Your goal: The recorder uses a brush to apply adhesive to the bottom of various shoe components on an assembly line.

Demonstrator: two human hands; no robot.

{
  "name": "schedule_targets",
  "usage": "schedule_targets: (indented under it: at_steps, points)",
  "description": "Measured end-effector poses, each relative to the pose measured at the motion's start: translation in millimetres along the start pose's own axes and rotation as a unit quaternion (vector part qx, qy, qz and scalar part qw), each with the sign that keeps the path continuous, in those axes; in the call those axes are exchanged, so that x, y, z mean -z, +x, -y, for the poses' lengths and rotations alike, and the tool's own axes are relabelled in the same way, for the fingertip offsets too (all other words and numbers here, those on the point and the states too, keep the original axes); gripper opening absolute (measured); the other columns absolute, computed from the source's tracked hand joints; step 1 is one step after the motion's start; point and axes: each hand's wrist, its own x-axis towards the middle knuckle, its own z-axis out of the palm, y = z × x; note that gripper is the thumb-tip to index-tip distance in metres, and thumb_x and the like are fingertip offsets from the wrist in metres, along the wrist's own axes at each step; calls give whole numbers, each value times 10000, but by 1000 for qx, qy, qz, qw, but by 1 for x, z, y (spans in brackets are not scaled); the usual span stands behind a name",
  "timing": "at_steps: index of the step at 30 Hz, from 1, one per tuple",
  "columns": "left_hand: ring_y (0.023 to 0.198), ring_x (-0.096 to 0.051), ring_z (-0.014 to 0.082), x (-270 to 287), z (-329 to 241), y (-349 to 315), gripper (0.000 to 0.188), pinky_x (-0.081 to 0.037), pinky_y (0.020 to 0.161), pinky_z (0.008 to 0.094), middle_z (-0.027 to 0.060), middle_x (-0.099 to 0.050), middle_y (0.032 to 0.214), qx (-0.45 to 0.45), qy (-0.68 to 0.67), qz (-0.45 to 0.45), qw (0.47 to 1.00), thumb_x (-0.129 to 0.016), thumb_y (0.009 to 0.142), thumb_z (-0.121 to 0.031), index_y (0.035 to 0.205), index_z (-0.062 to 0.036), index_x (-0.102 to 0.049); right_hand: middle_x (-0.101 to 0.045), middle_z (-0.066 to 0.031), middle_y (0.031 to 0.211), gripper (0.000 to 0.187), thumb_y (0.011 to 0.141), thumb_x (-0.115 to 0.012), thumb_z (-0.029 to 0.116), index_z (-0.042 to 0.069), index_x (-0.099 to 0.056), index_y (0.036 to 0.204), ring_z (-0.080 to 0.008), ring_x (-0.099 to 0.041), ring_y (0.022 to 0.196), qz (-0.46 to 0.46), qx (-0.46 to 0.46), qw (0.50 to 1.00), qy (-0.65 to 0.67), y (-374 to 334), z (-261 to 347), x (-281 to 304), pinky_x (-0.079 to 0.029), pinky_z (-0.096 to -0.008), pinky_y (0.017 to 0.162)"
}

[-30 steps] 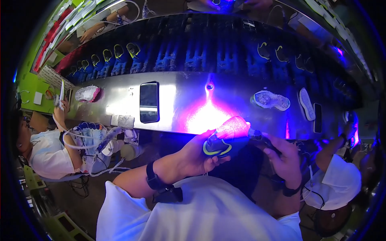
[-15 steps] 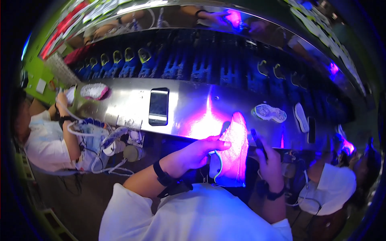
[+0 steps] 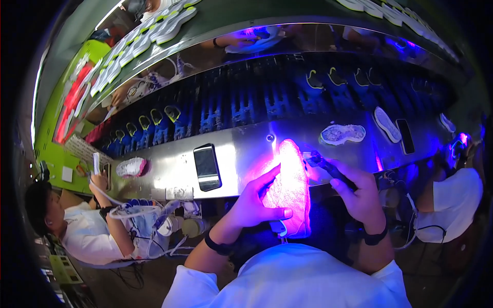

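Note:
A shoe upper (image 3: 292, 187), lit bright pink and purple, points toe-away in front of my body. My left hand (image 3: 251, 203) grips it along its left side, thumb across the sole side near the heel. In my right hand (image 3: 358, 191) is a dark-handled brush (image 3: 328, 167), its pale bristle end at the upper's right edge near the toe. Whether the bristles touch the edge is hard to tell in the glare. Beyond the right hand a shoe sole (image 3: 343, 134) lies on the metal bench.
Across the metal bench (image 3: 239, 146) runs a dark conveyor (image 3: 241, 102) carrying several shoe uppers. A phone (image 3: 207, 167) lies left, another phone (image 3: 405, 136) right beside a white sole (image 3: 387, 124). Co-workers sit at left (image 3: 97, 233) and right (image 3: 452, 205), with hoses near the left one.
My right hand has brought the brush up and against the toe end's right edge. My left hand has shifted its hold on the upper. The whole view has turned somewhat.

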Motion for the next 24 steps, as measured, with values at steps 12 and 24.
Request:
schedule_targets:
  at_steps: [12,24]
  points:
    - [1110,-666,249,133,22,103,816,-531,956,385,192,-680,1213,81,170,-234,954,-816,833,-407,1420,59,-490,-694,-126,1111,560,934,-638,-11,30,-483,1471,-190,-666,922,7,-168,981,94,-71,-96,-19,-524,-291,792]
    - [1126,-690,317,351,36,217,500,-561,944,411,156,-700,1240,245,575,-306,719,-685,858,-463,1236,-136,-702,-687,-38,974,422,1023,-605,106,60,-486,1425,-44,-541,614,-120,-293,923,221,-56,-117,23,-393,-179,484]
